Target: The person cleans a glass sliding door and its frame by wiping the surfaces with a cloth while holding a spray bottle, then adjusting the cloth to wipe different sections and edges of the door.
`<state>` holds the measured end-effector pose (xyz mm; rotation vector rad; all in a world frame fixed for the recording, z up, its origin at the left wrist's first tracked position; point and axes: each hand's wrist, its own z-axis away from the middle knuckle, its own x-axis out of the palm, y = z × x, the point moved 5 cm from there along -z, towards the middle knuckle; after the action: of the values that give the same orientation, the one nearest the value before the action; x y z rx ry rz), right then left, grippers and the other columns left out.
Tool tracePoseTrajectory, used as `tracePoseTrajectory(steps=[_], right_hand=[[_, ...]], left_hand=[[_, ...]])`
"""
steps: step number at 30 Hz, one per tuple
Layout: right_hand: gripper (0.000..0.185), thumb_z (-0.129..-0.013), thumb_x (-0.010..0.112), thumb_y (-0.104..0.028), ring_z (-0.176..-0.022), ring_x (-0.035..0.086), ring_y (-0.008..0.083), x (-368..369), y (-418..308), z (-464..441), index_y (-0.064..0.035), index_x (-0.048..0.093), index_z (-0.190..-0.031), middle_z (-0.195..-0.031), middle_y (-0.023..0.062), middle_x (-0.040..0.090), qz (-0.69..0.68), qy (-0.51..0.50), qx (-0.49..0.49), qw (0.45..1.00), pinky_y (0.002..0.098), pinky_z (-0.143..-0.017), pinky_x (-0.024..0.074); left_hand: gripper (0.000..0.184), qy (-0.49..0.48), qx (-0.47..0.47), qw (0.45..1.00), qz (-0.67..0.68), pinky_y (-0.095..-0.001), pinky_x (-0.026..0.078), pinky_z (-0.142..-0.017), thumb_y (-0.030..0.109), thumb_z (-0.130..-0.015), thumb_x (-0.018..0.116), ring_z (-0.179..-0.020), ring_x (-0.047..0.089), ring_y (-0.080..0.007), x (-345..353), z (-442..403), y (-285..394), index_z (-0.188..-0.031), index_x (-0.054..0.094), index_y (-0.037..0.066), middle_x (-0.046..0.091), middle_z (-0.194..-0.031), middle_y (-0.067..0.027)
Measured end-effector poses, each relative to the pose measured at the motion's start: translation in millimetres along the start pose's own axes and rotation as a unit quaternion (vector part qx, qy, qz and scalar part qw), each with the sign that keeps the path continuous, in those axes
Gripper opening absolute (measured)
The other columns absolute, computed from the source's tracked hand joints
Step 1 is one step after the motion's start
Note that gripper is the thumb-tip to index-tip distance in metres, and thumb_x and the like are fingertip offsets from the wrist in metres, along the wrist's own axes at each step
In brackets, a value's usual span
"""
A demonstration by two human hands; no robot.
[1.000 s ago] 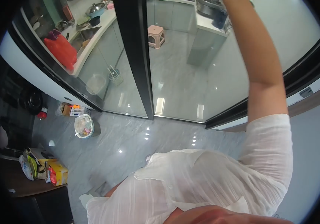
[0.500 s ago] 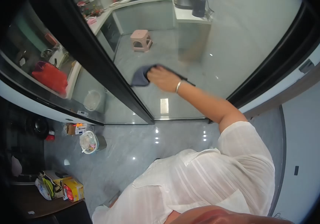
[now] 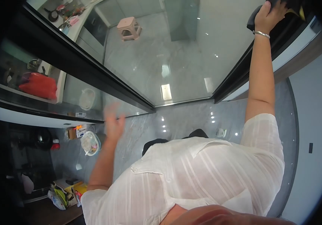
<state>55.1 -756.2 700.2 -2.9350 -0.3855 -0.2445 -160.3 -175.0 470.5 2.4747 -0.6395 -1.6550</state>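
Note:
At the upper right, my right hand (image 3: 269, 17) grips a dark cloth (image 3: 253, 19) close to the black frame of a glass door. Part of the cloth hangs past the hand toward the view's edge, where it is hard to make out. A silver bracelet (image 3: 261, 34) circles that wrist. Lower left, my left hand (image 3: 114, 122) is raised near the glass panel (image 3: 131, 107), blurred by motion, its fingers apart and nothing seen in them. Whether it touches the glass cannot be told.
Through the glass show a pink stool (image 3: 128, 29), a counter with kitchen things and a red bag (image 3: 39, 86). A lined bin (image 3: 90, 143) stands on the grey floor to the left. Boxes and packets (image 3: 65, 191) lie on a dark surface at lower left.
My right hand has swept up and right with the cloth, from the middle of the glass to the right-hand frame. My left hand has come into view. The camera's view has shifted slightly.

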Motion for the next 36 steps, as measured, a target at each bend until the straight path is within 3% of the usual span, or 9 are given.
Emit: tracePoseTrajectory(steps=[11,16,17,20,26,30,31,35,36], right_hand=[[0.036,-0.08,0.061,-0.028,-0.119,0.05,0.0326,21.1,-331.9,315.4,-0.0072,0.064,-0.11,-0.119,0.018,0.058,-0.232,-0.147,-0.285,0.918,0.0529,-0.107,0.0332],[0.021,-0.081,0.057,-0.023,-0.09,0.062,0.0297,24.2,-275.7,268.4,-0.0118,0.069,-0.093,-0.09,0.0124,0.067,0.03,-0.374,-0.248,0.893,0.0503,-0.087,0.0436],[0.032,-0.086,0.053,-0.017,-0.109,0.048,0.0461,8.4,-227.8,239.3,0.0051,0.058,-0.108,-0.112,0.0287,0.056,-0.051,-0.104,-0.183,0.976,0.0533,-0.104,0.0316],[0.046,-0.088,0.049,-0.011,-0.126,0.041,0.0428,-16.5,-90.5,190.8,0.0033,0.049,-0.131,-0.133,0.0277,0.048,0.005,0.064,-0.138,0.988,0.0503,-0.112,0.0253],[0.043,-0.094,0.046,-0.016,-0.131,0.037,0.0423,-16.3,4.3,225.1,0.0042,0.047,-0.132,-0.135,0.0275,0.046,0.062,0.031,0.041,0.997,0.0488,-0.113,0.0216],[0.018,-0.083,0.057,-0.023,-0.077,0.062,0.032,15.3,-147.5,292.9,-0.0106,0.069,-0.081,-0.078,0.0126,0.066,0.062,-0.073,0.003,0.995,0.0492,-0.078,0.0447],[0.03,-0.078,0.059,-0.018,-0.098,0.06,0.0306,1.1,-213.6,294.0,-0.0026,0.065,-0.103,-0.112,0.0171,0.061,-0.002,-0.374,0.107,0.921,0.0432,-0.087,0.0484],[0.043,-0.081,0.061,-0.018,-0.124,0.046,0.0287,8.5,-357.2,388.4,-0.0016,0.06,-0.12,-0.126,0.0122,0.057,-0.377,-0.247,-0.012,0.892,0.0422,-0.112,0.0302],[0.042,-0.082,0.06,-0.02,-0.125,0.046,0.0271,1.9,-384.0,411.6,-0.0027,0.061,-0.12,-0.127,0.0097,0.057,-0.25,-0.248,-0.294,0.889,0.0428,-0.113,0.0283]], left_hand=[[0.055,0.482,0.209,0.831,-0.182,-0.0489,0.022,-0.114,0.017,-0.09,0.065,-0.139,0.028,-0.039,-15.1,-136.5,-8.4,-0.14,0.046,0.009,0.031,-0.146,-0.021],[0.047,0.538,0.242,0.779,-0.212,-0.0471,0.023,-0.111,0.011,-0.09,0.057,-0.136,0.038,-0.034,-15.5,-135.0,-30.5,-0.137,0.051,0.012,0.043,-0.144,-0.016],[0.046,0.536,0.257,0.778,-0.202,-0.0471,0.024,-0.111,0.011,-0.091,0.056,-0.136,0.038,-0.0339,-16.5,-135.5,-33.4,-0.136,0.052,0.012,0.044,-0.143,-0.0162],[0.045,0.534,0.271,0.775,-0.205,-0.0462,0.025,-0.11,0.016,-0.091,0.059,-0.135,0.038,-0.034,-19.4,-138.0,-39.4,-0.135,0.053,0.013,0.044,-0.143,-0.0164],[0.05,0.539,0.277,0.774,-0.185,-0.0463,0.025,-0.111,0.034,-0.092,0.063,-0.136,0.036,-0.0361,-13.1,-132.9,-26.2,-0.136,0.052,0.013,0.041,-0.145,-0.0188],[0.051,0.54,0.263,0.777,-0.186,-0.0462,0.025,-0.111,0.037,-0.094,0.061,-0.137,0.033,-0.0376,-14.9,-133.3,-28.5,-0.137,0.051,0.013,0.041,-0.145,-0.0206],[0.05,0.544,0.268,0.774,-0.181,-0.0461,0.024,-0.111,0.038,-0.093,0.061,-0.136,0.036,-0.0366,-15.0,-134.3,-30.1,-0.136,0.051,0.014,0.042,-0.144,-0.0196],[0.047,0.543,0.287,0.769,-0.176,-0.0472,0.023,-0.112,0.031,-0.094,0.058,-0.137,0.037,-0.0345,-14.3,-135.5,-30.4,-0.137,0.051,0.013,0.044,-0.143,-0.017],[0.046,0.539,0.282,0.773,-0.18,-0.0477,0.022,-0.112,0.029,-0.095,0.057,-0.137,0.036,-0.0339,-14.4,-135.6,-32.1,-0.137,0.05,0.013,0.044,-0.144,-0.016]])
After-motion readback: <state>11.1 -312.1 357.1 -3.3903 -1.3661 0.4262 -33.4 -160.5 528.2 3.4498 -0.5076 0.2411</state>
